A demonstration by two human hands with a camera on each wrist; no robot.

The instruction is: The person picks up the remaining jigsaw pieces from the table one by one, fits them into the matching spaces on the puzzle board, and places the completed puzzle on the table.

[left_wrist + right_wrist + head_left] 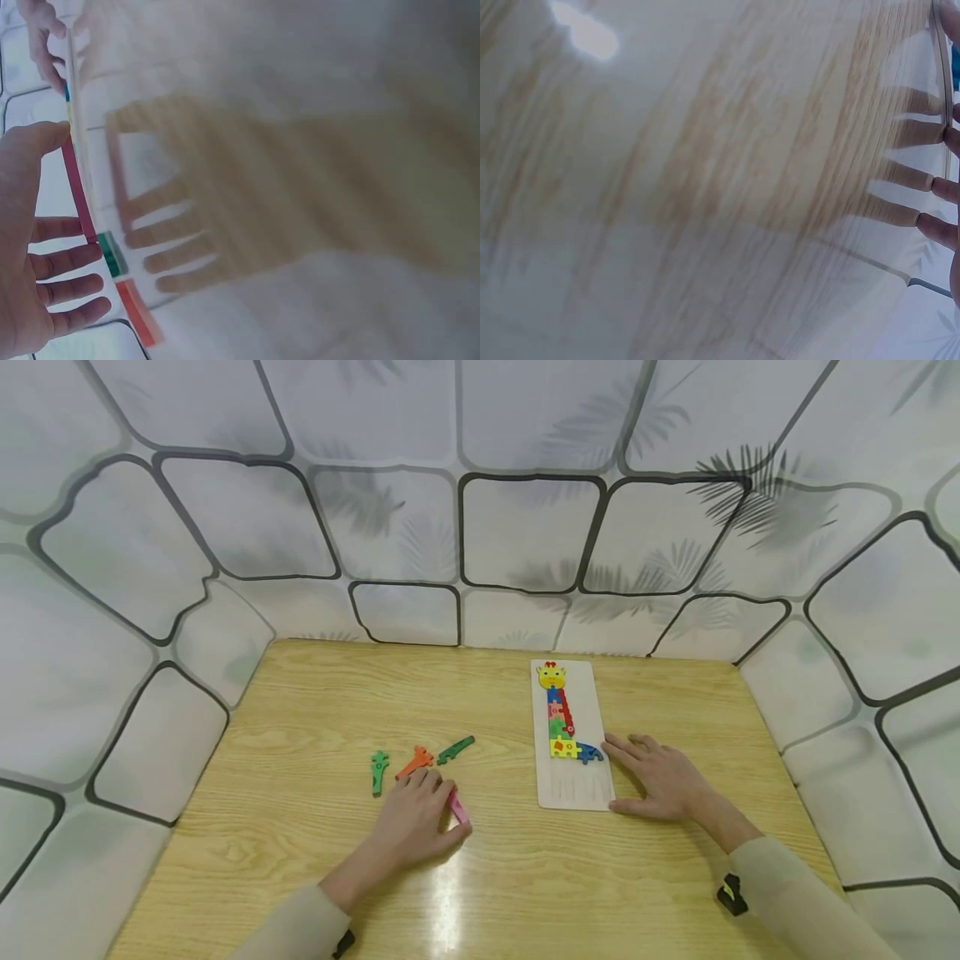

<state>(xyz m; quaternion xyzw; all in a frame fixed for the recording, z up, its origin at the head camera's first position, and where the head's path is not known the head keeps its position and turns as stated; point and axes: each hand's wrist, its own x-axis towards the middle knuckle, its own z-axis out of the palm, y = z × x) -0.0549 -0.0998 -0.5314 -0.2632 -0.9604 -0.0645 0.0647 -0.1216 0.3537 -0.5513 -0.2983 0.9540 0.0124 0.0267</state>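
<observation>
My left hand (420, 822) pinches a pink puzzle piece (458, 808) lengthwise, thumb at one end and index finger at the other, as the left wrist view shows. Just beyond its fingers lie an orange giraffe-shaped piece (416, 761), a dark green piece (456, 749) and a lighter green piece (380, 772). A pale wooden puzzle board (587, 710) is on the right, holding a giraffe partly made of coloured pieces, with a yellow head (551, 677). Along the board's right edge rests my right hand (663, 781), fingers spread, thumb by the near corner.
The wood-grain table (510, 885) carries everything, with a bright reflection near its front. Patterned fabric walls (405, 527) enclose the back and both sides. Below the giraffe's body, the board's lower part shows faint leg outlines.
</observation>
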